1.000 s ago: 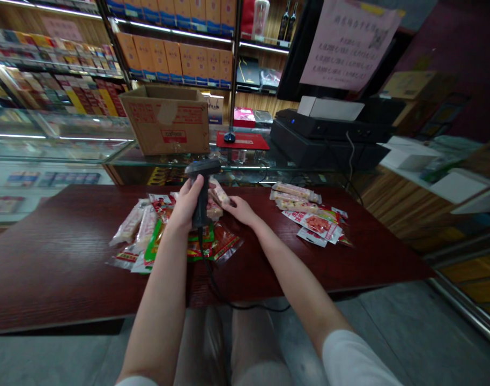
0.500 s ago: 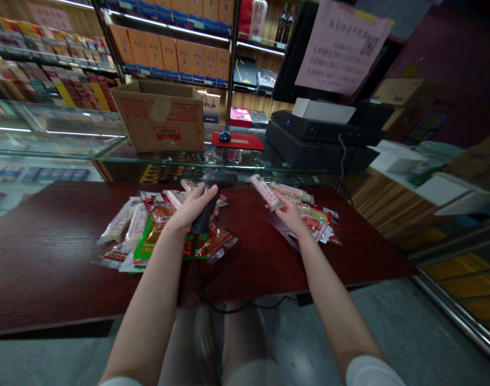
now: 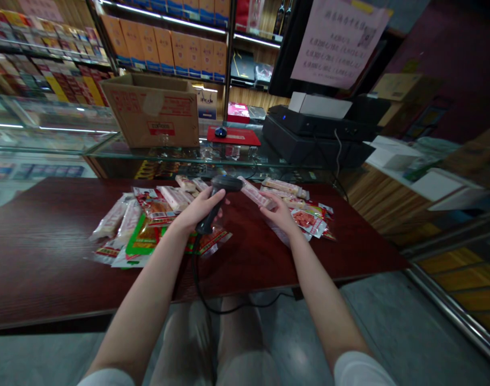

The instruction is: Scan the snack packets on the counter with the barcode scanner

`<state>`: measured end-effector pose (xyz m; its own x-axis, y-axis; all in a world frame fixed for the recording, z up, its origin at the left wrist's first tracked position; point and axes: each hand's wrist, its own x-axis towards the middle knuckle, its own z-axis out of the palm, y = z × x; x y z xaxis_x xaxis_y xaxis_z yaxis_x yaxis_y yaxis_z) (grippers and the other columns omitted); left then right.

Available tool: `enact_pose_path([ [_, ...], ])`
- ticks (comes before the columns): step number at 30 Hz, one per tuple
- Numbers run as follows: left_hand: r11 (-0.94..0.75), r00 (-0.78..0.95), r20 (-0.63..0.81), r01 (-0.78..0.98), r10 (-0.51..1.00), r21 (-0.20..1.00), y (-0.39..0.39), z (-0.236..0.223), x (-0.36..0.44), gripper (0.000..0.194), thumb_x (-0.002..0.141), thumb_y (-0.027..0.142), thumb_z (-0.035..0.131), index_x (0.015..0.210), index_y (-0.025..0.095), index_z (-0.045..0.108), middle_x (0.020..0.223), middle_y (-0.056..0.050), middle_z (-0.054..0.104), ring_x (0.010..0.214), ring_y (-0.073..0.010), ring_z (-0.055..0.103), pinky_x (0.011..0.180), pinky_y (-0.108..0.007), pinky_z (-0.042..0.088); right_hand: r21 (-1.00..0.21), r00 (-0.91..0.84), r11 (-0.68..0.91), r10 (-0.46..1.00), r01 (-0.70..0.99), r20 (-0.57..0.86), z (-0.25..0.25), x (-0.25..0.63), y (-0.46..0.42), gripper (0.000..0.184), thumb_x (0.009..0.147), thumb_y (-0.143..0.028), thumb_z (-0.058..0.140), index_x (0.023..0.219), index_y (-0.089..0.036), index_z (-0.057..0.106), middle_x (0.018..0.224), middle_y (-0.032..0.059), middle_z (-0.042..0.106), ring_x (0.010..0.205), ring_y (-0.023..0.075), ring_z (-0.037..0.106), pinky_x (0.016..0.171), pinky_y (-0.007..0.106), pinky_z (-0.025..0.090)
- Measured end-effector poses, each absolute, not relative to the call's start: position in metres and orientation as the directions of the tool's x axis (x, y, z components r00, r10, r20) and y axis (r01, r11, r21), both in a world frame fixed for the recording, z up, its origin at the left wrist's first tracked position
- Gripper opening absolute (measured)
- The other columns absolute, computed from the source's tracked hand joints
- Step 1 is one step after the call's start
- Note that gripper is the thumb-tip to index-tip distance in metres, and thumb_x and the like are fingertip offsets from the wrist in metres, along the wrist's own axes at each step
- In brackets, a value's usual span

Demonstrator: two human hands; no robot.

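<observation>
We saw an open-topped cardboard box (image 3: pixel 160 115) at the far left, standing on the glass counter (image 3: pixel 232 155); its depth was hidden behind its front wall, so we could not tell what it held. Just right of the box, a dark mouse (image 3: pixel 220 132) rested on a red mat (image 3: pixel 245 138). Farther back, we saw orange boxes (image 3: pixel 164 51) lined up on a lit shelf. On the near, dark red table (image 3: pixel 249 262), clear wrappers held pale sticks and printed packets held reddish food: the larger left pile (image 3: pixel 142 240) included a green-edged packet, and the smaller right pile (image 3: pixel 309 221) had pale sticks along its far side.

The wrapped stick (image 3: pixel 252 191) in our right hand (image 3: pixel 280 213) was long, straight and pale, with pinkish print that we could not read under its clear film. We gripped its near right end between thumb and fingers, and it slanted toward the far left, between the two piles and near the head of the scanner.

Our left hand (image 3: pixel 200 210) was closed around the grip of the black scanner (image 3: pixel 208 219), whose head pointed right, toward the stick. Its dark cable (image 3: pixel 200 292) hung down past the table's near edge.
</observation>
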<state>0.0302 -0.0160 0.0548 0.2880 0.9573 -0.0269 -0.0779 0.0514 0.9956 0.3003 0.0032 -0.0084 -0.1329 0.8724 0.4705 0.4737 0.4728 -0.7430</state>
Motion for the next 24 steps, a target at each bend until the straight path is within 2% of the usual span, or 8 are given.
enact_pose_path([
  [5,0.014,0.319,-0.003,-0.033,0.948,0.999,-0.014,0.05,0.028,0.047,0.076,0.062,0.067,0.087,0.018,0.054,0.061,0.001,0.059,0.042,-0.0071,0.05,0.038,-0.018,0.039,-0.728,-0.132,0.474,0.869,0.496,0.476,-0.009,0.301,0.003,0.044,0.077,-0.027,0.064,0.122,-0.024,0.065,0.129,0.0071,0.064,0.123,0.0249,0.057,0.112,0.044,0.036],
  [10,0.04,0.284,-0.025,-0.047,0.958,0.998,-0.02,0.062,0.027,0.05,0.075,0.063,0.068,0.092,0.018,0.054,0.059,0.002,0.059,0.042,-0.0084,0.052,0.039,-0.018,0.04,-0.695,-0.054,0.456,0.854,0.555,0.517,-0.006,0.322,0.011,0.044,0.077,-0.031,0.062,0.12,-0.021,0.061,0.127,0.0098,0.064,0.119,0.0265,0.057,0.107,0.045,0.039],
  [14,0.024,0.211,-0.003,-0.096,0.978,0.995,-0.018,0.07,0.019,0.05,0.078,0.059,0.067,0.102,0.018,0.053,0.057,0.004,0.058,0.043,-0.009,0.052,0.04,-0.019,0.04,-0.693,0.147,0.261,0.87,0.672,0.47,-0.002,0.365,0.032,0.041,0.073,-0.038,0.062,0.109,-0.018,0.06,0.103,0.01,0.066,0.094,0.0265,0.061,0.09,0.044,0.047],
  [17,-0.019,0.13,0.034,-0.111,0.991,0.994,-0.016,0.073,0.009,0.048,0.08,0.058,0.065,0.103,0.018,0.053,0.061,0.003,0.059,0.044,-0.0095,0.053,0.04,-0.019,0.039,-0.696,0.23,0.131,0.887,0.706,0.4,-0.002,0.398,0.045,0.035,0.073,-0.037,0.059,0.101,-0.017,0.06,0.093,0.0083,0.064,0.087,0.0252,0.058,0.085,0.042,0.048],
  [19,-0.055,0.071,0.062,-0.095,0.996,0.994,-0.017,0.078,0.001,0.044,0.082,0.055,0.065,0.102,0.018,0.053,0.062,0.003,0.058,0.046,-0.0099,0.055,0.041,-0.019,0.04,-0.655,0.272,0.028,0.895,0.755,0.352,-0.004,0.412,0.049,0.032,0.075,-0.036,0.056,0.101,-0.019,0.062,0.097,0.0092,0.064,0.093,0.0268,0.057,0.088,0.044,0.046],
  [21,-0.08,0.02,0.082,-0.066,0.996,0.995,-0.02,0.083,-0.006,0.039,0.082,0.052,0.065,0.1,0.018,0.054,0.062,0.004,0.057,0.047,-0.0101,0.055,0.042,-0.019,0.041,-0.554,0.317,-0.088,0.888,0.828,0.333,-0.006,0.416,0.047,0.036,0.077,-0.036,0.055,0.107,-0.019,0.064,0.111,0.0127,0.062,0.104,0.0314,0.054,0.093,0.05,0.042],
  [24,-0.089,-0.038,0.089,-0.016,0.995,0.996,-0.022,0.09,-0.018,0.035,0.083,0.049,0.065,0.097,0.018,0.054,0.062,0.004,0.056,0.047,-0.0095,0.053,0.043,-0.019,0.043,-0.409,0.319,-0.135,0.847,0.903,0.424,-0.008,0.4,0.039,0.045,0.08,-0.033,0.054,0.123,-0.019,0.059,0.132,0.017,0.051,0.119,0.0368,0.046,0.099,0.057,0.037],
])
